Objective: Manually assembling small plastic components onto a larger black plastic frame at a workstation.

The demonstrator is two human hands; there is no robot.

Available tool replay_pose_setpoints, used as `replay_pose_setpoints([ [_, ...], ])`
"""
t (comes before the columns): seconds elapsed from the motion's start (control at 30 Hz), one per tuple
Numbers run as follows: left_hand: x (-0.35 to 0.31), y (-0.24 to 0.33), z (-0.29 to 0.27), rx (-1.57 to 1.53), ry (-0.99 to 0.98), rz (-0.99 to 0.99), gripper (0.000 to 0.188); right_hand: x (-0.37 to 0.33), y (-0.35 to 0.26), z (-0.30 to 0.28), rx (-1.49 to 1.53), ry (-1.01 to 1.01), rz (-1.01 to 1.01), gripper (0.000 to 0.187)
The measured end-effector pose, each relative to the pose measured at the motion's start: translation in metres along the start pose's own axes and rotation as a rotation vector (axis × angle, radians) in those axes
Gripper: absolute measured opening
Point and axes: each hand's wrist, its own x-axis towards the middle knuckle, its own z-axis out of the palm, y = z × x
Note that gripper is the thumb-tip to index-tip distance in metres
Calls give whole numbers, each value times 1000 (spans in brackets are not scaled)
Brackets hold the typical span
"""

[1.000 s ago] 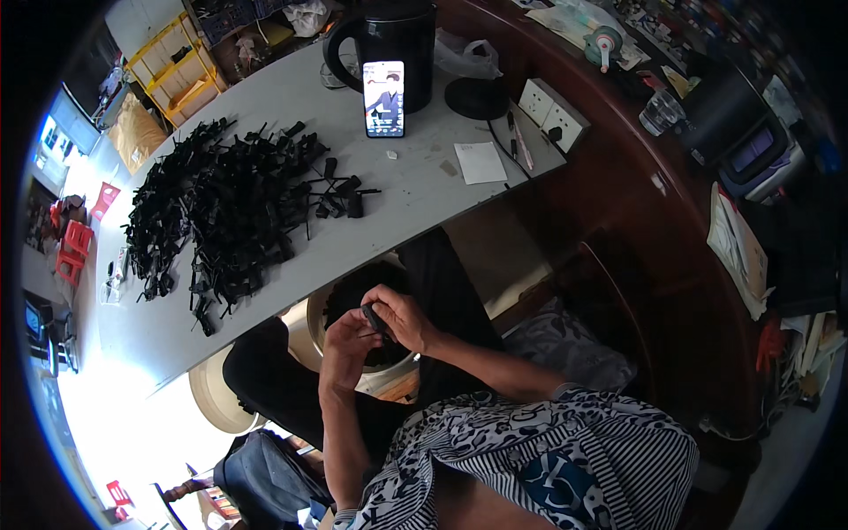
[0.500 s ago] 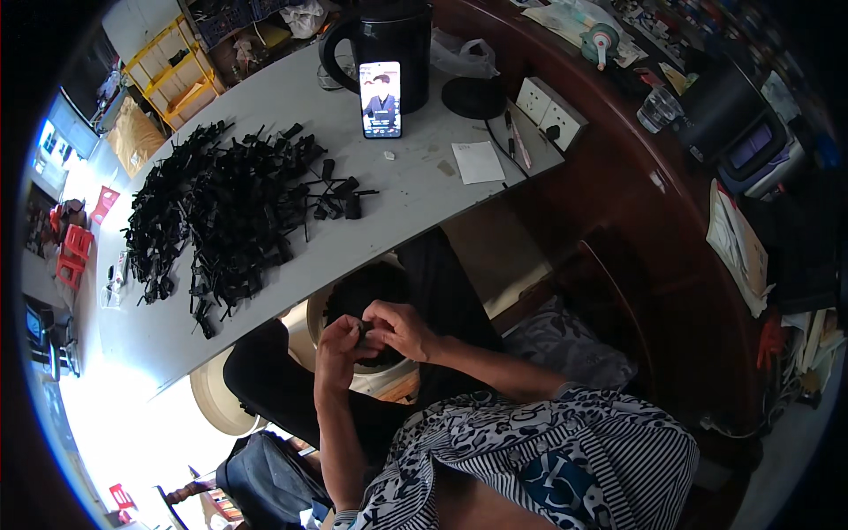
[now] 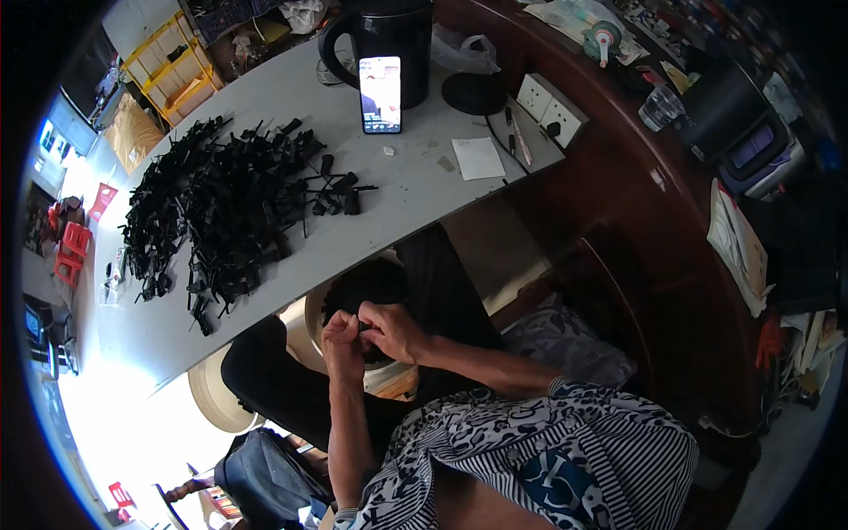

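My left hand [image 3: 343, 346] and my right hand [image 3: 394, 334] meet over my lap, fingers closed together around a small black part [image 3: 363, 326]. Most of that part is hidden by the fingers, so its exact kind does not show. Just beyond the hands, below the table edge, sits a round pale bucket [image 3: 314, 309] with dark contents. On the grey table [image 3: 353, 238], to the left, lies a large heap of small black plastic parts [image 3: 234, 199] with thin stems. A few such parts are spread at the heap's right side.
A lit phone [image 3: 381, 95] leans against a black kettle [image 3: 393, 44]. Right of it are a round black base [image 3: 473, 94], a white paper [image 3: 478, 159], pens and a power strip [image 3: 549, 111]. A second pale bucket [image 3: 212, 393] stands under the table.
My left hand has turned inward and its fingers have curled more tightly against the right hand. The picture on the phone screen has changed. The heap looks the same.
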Motion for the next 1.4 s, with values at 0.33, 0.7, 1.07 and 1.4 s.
replay_pose_setpoints([
  [0.33, 24, -30, -35, 832, 213, 385, 33, 84, -14, -32, -582, 189, -158, 34],
  [0.7, 1, 6, -1, 733, 38, 144, 16, 178, 30, -48, -857, 280, -136, 55],
  [1.07, 26, 35, 19, 594, -44, 204, 19, 177, 30, -67, -304, 633, -176, 39],
  [1.4, 43, 57, 59, 160, -94, 173, 31, 89, -18, -38, -599, 252, -414, 36],
])
